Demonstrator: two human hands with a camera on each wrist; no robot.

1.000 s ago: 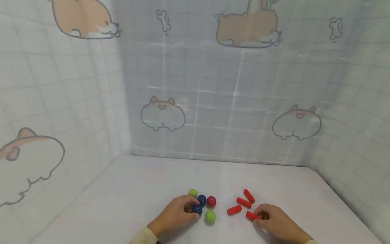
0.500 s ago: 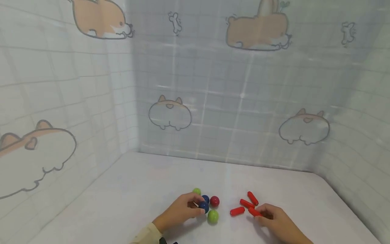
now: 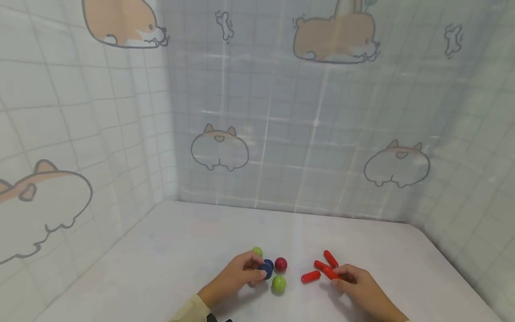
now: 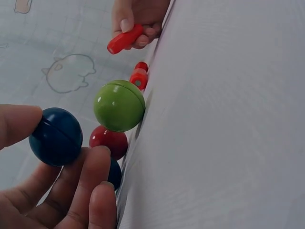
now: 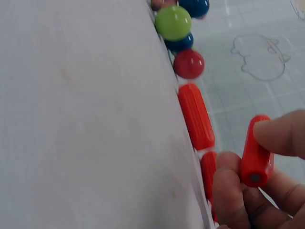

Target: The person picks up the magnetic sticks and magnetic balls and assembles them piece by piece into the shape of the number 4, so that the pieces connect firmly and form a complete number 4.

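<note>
My left hand point(image 3: 233, 275) pinches a dark blue ball point(image 4: 56, 137) between thumb and fingers, raised off the table. A second dark blue ball point(image 3: 269, 264) sits just behind it, partly hidden. Close by are a dark red ball point(image 3: 280, 264), a green ball point(image 3: 279, 284) nearer the front and another green ball point(image 3: 257, 252) beyond the fingers. On the right, my right hand point(image 3: 360, 285) holds a short red stick point(image 5: 257, 155) between thumb and fingers, with a small dark hole in its end. It is lifted above the other red sticks point(image 3: 311, 277) on the table.
A white table surface point(image 3: 193, 237) lies beneath everything. Behind it and on both sides hang pale gridded curtains point(image 3: 281, 188) printed with cartoon dogs and bones. The balls form a group left of the loose red sticks.
The left hand has lifted the blue ball slightly off the table. The right hand has raised its red stick and moved it a little toward the other sticks. The head view has shifted slightly.
</note>
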